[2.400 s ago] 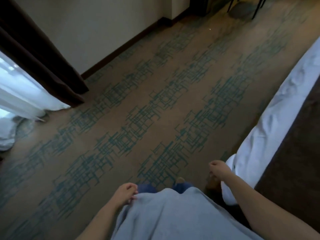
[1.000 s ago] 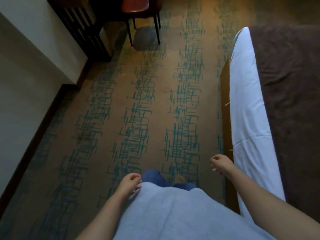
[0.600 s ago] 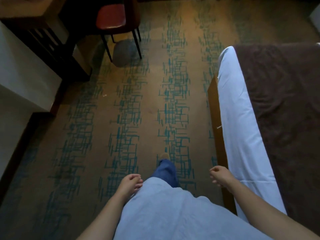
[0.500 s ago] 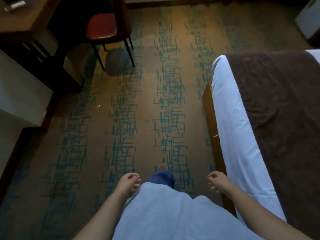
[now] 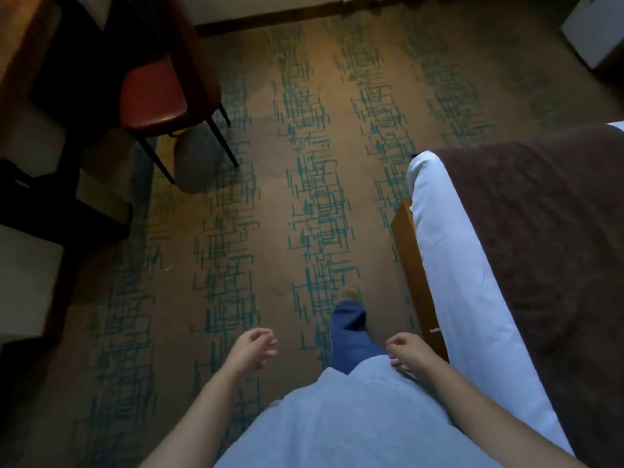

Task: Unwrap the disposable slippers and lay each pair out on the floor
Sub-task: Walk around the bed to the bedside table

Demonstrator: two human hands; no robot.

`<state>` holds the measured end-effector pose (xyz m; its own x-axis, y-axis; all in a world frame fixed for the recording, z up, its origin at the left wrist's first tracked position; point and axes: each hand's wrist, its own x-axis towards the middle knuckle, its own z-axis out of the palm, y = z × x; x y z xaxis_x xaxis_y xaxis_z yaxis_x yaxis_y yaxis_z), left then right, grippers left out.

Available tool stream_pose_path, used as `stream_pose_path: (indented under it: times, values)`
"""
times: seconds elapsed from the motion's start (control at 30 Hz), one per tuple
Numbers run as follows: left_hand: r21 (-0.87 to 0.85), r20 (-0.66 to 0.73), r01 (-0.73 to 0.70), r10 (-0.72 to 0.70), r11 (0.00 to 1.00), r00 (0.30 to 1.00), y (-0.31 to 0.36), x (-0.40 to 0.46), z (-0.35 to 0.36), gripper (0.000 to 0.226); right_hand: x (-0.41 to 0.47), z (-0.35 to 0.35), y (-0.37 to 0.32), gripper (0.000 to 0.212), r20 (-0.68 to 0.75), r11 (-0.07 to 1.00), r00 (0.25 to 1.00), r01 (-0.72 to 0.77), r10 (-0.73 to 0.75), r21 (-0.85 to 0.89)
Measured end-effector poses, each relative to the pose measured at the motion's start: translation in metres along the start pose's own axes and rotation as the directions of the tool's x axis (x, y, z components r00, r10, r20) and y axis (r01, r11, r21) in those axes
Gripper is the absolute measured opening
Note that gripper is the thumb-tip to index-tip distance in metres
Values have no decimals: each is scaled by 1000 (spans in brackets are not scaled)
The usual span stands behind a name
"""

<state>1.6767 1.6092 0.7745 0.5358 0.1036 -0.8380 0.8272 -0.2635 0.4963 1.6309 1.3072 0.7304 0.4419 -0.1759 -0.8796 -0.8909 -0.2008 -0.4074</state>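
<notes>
No slippers or wrapping appear in the head view. My left hand [image 5: 254,350] hangs low at the centre, fingers loosely curled and holding nothing. My right hand [image 5: 409,352] hangs to its right, next to the bed frame, also loosely curled and holding nothing. Between them my leg in blue trousers [image 5: 349,336] steps forward over the brown carpet with teal line patterns [image 5: 314,204].
A bed [image 5: 452,265] with a white sheet, a brown cover and a wooden frame runs along the right. A red-seated chair [image 5: 153,96] on thin dark legs stands at the upper left by a dark desk [image 5: 40,79]. A white box [image 5: 594,28] sits at the top right.
The view has swung from the curtain side round to the chair and desk and moved forward along the bed. My right leg has stepped ahead. Both hands stay empty at my sides.
</notes>
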Motion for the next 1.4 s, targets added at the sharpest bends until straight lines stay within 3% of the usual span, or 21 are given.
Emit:
stream_pose_path:
  times: [0.17,0.27,0.4,0.5,0.77,0.97,1.1,1.23,1.4]
  values:
    - [78,-45,151,-148,985,988,81,56,0,23,78,-59,-138,18,-12,999,1000,22,-22,35]
    - [125,-82,81,-71,989,994,147,84,-6,22,109,-96,-220,21,-31,997,997,72,-73,-21]
    - [-43,-135,-31,25,999,991,237,119,-3,13,135,-133,-311,14,-56,994,993,105,-107,-34]
    - [-40,-117,-35,30,999,993,288,147,3,13,154,-152,-358,15,-45,991,990,132,-132,-3]
    - [58,13,-44,43,997,999,429,256,9,13,226,-178,-430,20,-105,993,994,15,-3,115]
    - [390,121,-155,116,908,986,610,340,4,11,257,-201,-479,20,-195,959,969,-97,153,267]
    - [472,171,-253,193,845,966,716,377,35,15,282,-228,-512,23,-246,923,945,-115,216,368]
    - [474,239,-287,193,832,952,775,398,86,18,309,-257,-531,18,-243,856,923,-146,298,495]
    - [575,308,-281,115,768,944,806,428,166,16,345,-330,-553,10,-116,782,928,-226,354,581]
